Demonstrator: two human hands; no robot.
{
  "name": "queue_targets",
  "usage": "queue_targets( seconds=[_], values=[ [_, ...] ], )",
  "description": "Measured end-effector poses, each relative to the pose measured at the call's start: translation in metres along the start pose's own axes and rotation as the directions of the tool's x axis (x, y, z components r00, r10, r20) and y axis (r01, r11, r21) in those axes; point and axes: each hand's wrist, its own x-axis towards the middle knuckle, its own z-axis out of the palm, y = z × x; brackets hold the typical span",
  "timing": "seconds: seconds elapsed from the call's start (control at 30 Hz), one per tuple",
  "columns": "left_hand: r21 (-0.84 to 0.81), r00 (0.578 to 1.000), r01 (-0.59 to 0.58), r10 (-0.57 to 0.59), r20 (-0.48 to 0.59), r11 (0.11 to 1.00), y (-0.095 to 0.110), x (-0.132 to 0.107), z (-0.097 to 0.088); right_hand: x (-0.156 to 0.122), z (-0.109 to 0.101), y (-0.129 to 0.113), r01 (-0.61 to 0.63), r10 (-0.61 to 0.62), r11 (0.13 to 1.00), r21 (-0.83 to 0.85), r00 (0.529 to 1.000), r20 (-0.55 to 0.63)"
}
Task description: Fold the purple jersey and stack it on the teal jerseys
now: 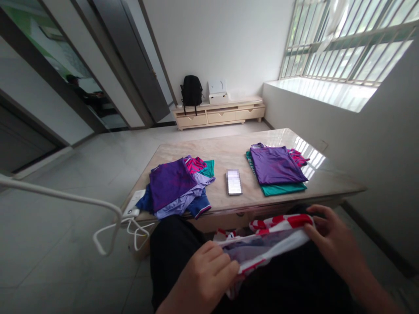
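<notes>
A red-and-white checked garment point(278, 223) with a whitish see-through part is stretched between my two hands above my lap. My left hand point(209, 272) is closed on its near left end, fingers curled over the cloth. At its right end, my right hand point(332, 237) pinches the edge between thumb and fingers. Part of the garment hangs down between my dark-trousered legs, and its full shape is hidden. Beyond my knees, a heap of folded purple, lilac, blue and pink clothes point(173, 185) lies on the left of the table, and a purple-and-green folded stack point(278, 168) on the right.
A phone point(233, 182) lies on the marble-topped table point(216, 152) between the two piles. At the left corner sit a white power strip point(133, 203) and cables. A white curved bar point(65, 189) crosses from the left. Behind stands a low cabinet point(225, 114) with a backpack point(191, 91).
</notes>
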Motion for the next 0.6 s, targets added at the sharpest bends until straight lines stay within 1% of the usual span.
queue_targets(
  seconds=[0.03, 0.07, 0.1, 0.13, 0.2, 0.27, 0.33, 0.43, 0.5, 0.53, 0.6],
  values=[
    [-0.004, 0.999, -0.027, 0.027, 0.023, 1.0, 0.003, 0.002, -0.001, 0.001, -0.003, 0.006, 0.054, -0.06, 0.988, -0.144, 0.997, -0.041],
    [-0.013, 0.998, -0.045, 0.045, 0.037, 0.999, 0.004, 0.004, -0.001, 0.001, -0.006, 0.011, 0.108, -0.121, 0.963, -0.248, 0.992, -0.04],
    [-0.023, 0.998, -0.056, 0.057, 0.039, 0.998, 0.005, 0.005, 0.0, 0.0, -0.007, 0.014, 0.167, -0.173, 0.938, -0.304, 0.985, 0.008],
    [-0.032, 0.998, -0.06, 0.061, 0.03, 0.998, 0.005, 0.005, 0.001, -0.001, -0.008, 0.015, 0.229, -0.211, 0.92, -0.317, 0.973, 0.09],
    [-0.045, 0.999, -0.038, 0.039, 0.016, 0.998, 0.003, 0.006, 0.0, -0.005, -0.007, 0.014, 0.328, -0.266, 0.906, -0.268, 0.933, 0.244],
    [-0.051, 1.0, 0.006, -0.004, 0.025, 0.999, -0.002, 0.005, -0.003, -0.007, -0.005, 0.013, 0.362, -0.289, 0.912, -0.191, 0.9, 0.327],
    [-0.051, 0.996, 0.064, -0.061, 0.059, 0.997, -0.009, 0.005, -0.007, -0.009, -0.003, 0.011, 0.346, -0.277, 0.932, -0.11, 0.874, 0.4],
    [-0.094, 0.976, 0.195, -0.184, 0.114, 0.976, -0.02, 0.002, -0.01, -0.012, -0.003, 0.007, 0.259, -0.216, 0.966, -0.018, 0.839, 0.5],
    [-0.151, 0.957, 0.282, -0.266, 0.115, 0.948, -0.027, -0.001, -0.008, -0.014, -0.004, 0.002, 0.189, -0.169, 0.982, 0.019, 0.824, 0.541],
    [-0.185, 0.948, 0.317, -0.301, 0.107, 0.93, -0.03, -0.002, -0.007, -0.015, -0.005, -0.001, 0.153, -0.153, 0.987, 0.048, 0.807, 0.57],
    [-0.241, 0.928, 0.372, -0.365, 0.074, 0.896, -0.035, -0.003, -0.006, -0.017, -0.007, -0.006, 0.093, -0.154, 0.987, 0.128, 0.753, 0.64]
  ],
)
